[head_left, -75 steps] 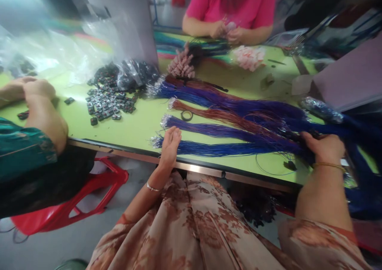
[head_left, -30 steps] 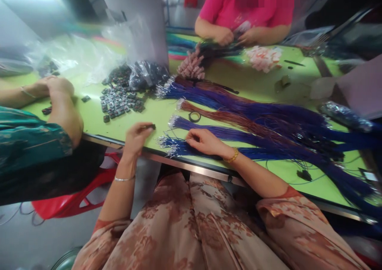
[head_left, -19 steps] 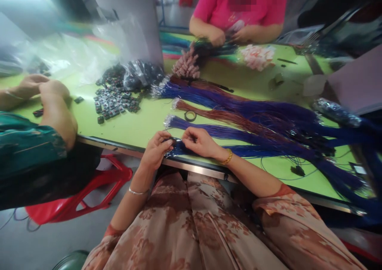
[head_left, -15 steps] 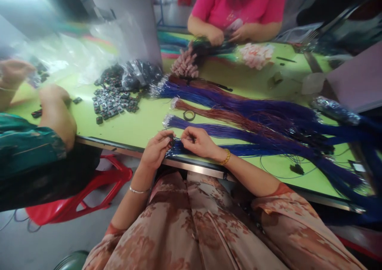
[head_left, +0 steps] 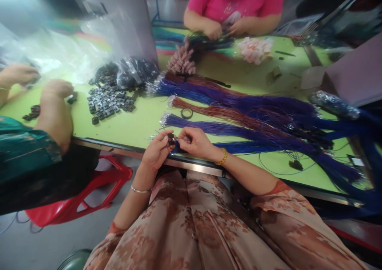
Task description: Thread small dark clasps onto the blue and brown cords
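Between the thumb and fingers of my left hand (head_left: pixel 157 148) is a small black connector housing (head_left: pixel 171 138), held near the table's front edge. My right hand (head_left: pixel 195 142) pinches a thin wire whose silvery end (head_left: pixel 176 138) meets the housing's right side; whether it is inside cannot be made out. Under and beyond my hands lie a blue wire bundle (head_left: pixel 247 147) and a purple wire bundle (head_left: pixel 205 127), with metal-tipped ends to the left. A brown wire bundle (head_left: pixel 209 110) lies farther back, near a black tape ring (head_left: pixel 186 113).
Many black housings (head_left: pixel 109 103) are heaped on the green table (head_left: pixel 143 121), left of the wires. A co-worker's arm (head_left: pixel 56 115) rests at the left edge. Across the table a person in a pink shirt (head_left: pixel 235 1) handles dark wires beside pale pink connectors (head_left: pixel 182 59).
The housing in my left hand has turned and shows more plainly, with my right fingers close against it. The co-worker's hands at left have shifted. The view has moved slightly.
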### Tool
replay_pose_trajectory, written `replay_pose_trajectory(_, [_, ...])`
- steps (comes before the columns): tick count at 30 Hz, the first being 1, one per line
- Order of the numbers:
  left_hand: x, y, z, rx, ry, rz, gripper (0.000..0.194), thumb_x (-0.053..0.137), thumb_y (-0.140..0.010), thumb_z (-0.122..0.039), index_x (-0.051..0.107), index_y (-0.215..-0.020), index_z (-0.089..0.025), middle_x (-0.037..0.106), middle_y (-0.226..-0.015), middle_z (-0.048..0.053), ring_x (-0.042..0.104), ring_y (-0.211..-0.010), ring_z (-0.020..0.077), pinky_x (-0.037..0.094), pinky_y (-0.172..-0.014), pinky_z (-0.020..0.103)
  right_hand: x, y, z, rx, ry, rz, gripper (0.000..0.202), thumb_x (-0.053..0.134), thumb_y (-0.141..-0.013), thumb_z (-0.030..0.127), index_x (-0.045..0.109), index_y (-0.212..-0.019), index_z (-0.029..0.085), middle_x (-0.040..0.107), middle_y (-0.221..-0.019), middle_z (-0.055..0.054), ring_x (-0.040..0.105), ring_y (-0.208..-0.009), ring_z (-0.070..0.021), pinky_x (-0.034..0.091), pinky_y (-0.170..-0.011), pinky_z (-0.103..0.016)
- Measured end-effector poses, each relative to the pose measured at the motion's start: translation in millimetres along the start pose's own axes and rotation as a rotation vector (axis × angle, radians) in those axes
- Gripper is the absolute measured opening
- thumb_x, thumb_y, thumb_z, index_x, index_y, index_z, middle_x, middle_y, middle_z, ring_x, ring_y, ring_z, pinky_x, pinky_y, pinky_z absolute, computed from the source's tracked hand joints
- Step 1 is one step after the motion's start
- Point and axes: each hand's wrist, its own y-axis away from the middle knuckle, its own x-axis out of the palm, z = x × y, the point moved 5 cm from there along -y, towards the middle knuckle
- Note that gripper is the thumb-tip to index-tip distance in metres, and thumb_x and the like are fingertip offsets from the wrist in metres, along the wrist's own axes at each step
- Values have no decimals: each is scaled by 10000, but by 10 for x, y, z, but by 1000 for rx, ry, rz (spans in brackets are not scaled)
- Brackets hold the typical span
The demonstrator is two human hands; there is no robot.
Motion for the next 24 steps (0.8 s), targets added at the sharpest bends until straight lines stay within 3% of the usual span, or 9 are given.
replay_pose_trajectory(8, [24, 19, 3, -22, 67, -18, 279, 750, -751, -187, 702, -1026, -172, 693, -885, 45, 634, -778, 102, 523, -702, 190, 20, 8, -32, 8, 30, -35, 41, 562, -727, 195, 575, -707, 161, 531, -597, 38, 401, -532, -70, 303, -545, -210])
replay_pose_trajectory(15, [18, 23, 18, -1, -4, -64, 353, 793, -710, -208, 703, -1050, -187, 684, -878, 23, 620, -762, 85, 521, -714, 184, 26, 16, -43, 13, 60, -60, 43, 558, -723, 192, 557, -688, 167, 513, -582, 41, 400, -535, -74, 292, -545, -213])
replay_pose_trajectory(24, [20, 66, 21, 83, -113, -172, 361, 843, -640, -273, 684, -945, -162, 668, -773, -3, 604, -631, 57, 522, -634, 161, 67, 20, -75, -40, 76, -52, 76, 550, -766, 208, 564, -704, 167, 539, -601, 25, 422, -558, -83, 317, -565, -216])
